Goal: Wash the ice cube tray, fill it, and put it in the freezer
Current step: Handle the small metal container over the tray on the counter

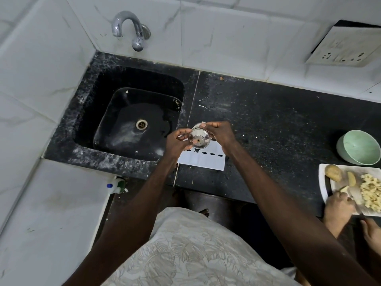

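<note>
Presently holding a small steel cup just above the white ice cube tray: left hand and right hand each pinching one side, fingers curled against the metal. Cannot tell whether any water inside; appears tipped, base toward the camera.

Noted tray lying flat on the black desk, just right of the sink, far part hidden under the hands, near side close to the desk's front lip. Tap well apart on the wall behind the sink, no stream visible.

Risks, as judged:
- If pouring from this height into shallow cells, likely to overshoot and wet the desk rather than fill evenly.
- Could slip if wet, being pinched only at the fingertips, and knock the tray.
- Once filled, so near the front lip, could slop or tip on lifting toward the freezer.
- Worth watching at far right: another person's hand cutting food on a white board, beside a green bowl.
</note>
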